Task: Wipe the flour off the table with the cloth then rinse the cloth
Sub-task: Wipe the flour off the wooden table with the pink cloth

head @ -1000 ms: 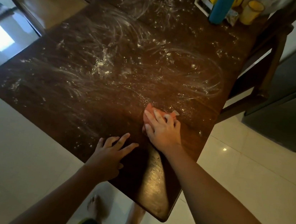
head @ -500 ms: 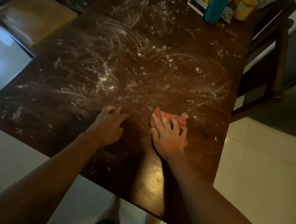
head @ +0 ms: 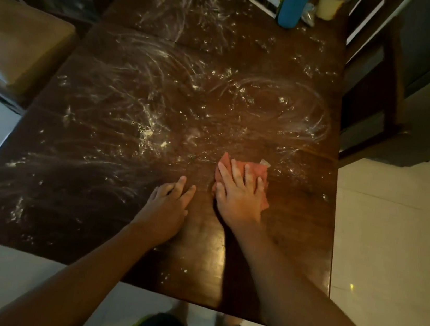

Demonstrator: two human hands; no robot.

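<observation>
Right hand (head: 240, 193) flat, fingers spread, on crumpled pink cloth (head: 255, 172); floury dark wooden table (head: 295, 228).

Blue bottle (head: 291, 3), cream cup (head: 329, 5), chairs (head: 18, 46)

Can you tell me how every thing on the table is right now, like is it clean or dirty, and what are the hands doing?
table: dirty, mostly smeared with flour; near edge looks wiped.
flour: spread in streaks and clumps.
cloth: flat on the table, pressed under the right hand.
right hand: palm down on the cloth.
left hand: empty, resting flat on the table.
blue bottle: upright at the far end.
yellow cup: upright beside it.
</observation>
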